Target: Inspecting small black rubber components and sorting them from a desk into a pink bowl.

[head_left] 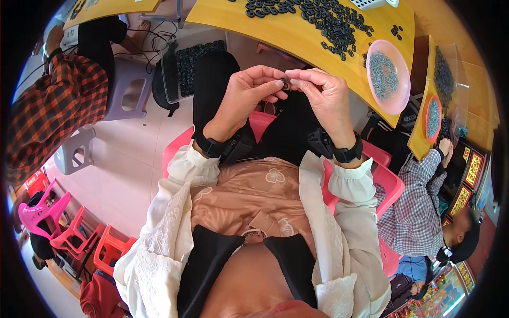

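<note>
My left hand (245, 94) and my right hand (324, 91) meet above my lap, just short of the table edge. Between the fingertips of both is a small dark ring-like part (285, 84), mostly hidden by the fingers. Both hands are closed in a pinch on it. Beyond them on the yellow table (233, 24) lies a heap of small black link-shaped parts (336, 29). A pink bowl (404, 79) stands to the right on the same table, filled with small silvery metal pieces (383, 77), perhaps screws.
A clear bin (168, 69) of dark parts sits on the floor, left of my legs. A white basket (368, 3) stands at the table's far edge. A person in a checked shirt (411, 204) works at the right; another in plaid (58, 100) sits left. Stools (127, 87) stand about.
</note>
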Demonstrator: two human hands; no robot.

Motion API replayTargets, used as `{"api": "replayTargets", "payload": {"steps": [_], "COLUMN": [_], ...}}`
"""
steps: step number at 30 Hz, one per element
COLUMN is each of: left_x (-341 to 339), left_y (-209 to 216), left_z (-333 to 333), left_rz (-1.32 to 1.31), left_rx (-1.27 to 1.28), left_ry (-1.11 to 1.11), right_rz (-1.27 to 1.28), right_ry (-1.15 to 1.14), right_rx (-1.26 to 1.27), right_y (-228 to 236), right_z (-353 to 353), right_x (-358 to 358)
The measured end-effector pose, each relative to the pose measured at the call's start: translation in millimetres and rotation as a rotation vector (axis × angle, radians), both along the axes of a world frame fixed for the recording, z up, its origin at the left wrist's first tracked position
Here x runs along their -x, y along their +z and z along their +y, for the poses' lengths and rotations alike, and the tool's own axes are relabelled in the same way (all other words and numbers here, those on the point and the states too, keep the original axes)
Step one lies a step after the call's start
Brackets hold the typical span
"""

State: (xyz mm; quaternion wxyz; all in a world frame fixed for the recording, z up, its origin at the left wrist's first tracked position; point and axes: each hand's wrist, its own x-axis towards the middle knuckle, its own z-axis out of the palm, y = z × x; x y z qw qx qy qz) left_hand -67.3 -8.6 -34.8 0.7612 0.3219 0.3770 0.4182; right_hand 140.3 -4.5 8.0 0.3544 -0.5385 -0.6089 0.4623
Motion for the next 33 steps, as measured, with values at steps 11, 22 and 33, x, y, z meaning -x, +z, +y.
{"api": "replayTargets", "payload": {"steps": [11, 22, 33], "left_x": [12, 11, 11], "left_y": [-5, -3, -4], "left_z": [5, 3, 2], "left_rz": [-0.039, -0.053, -0.057], "left_rx": [0.028, 0.034, 0.011], "left_ry": [0.028, 0.051, 0.051], "right_rz": [-0.005, -0.033, -0.036], "right_ry": [-0.046, -0.060, -0.043], "right_rx": [0.036, 0.043, 0.030], "right_y": [5, 8, 10], "right_z": [1, -1, -4], "right_x": [20, 22, 23]}}
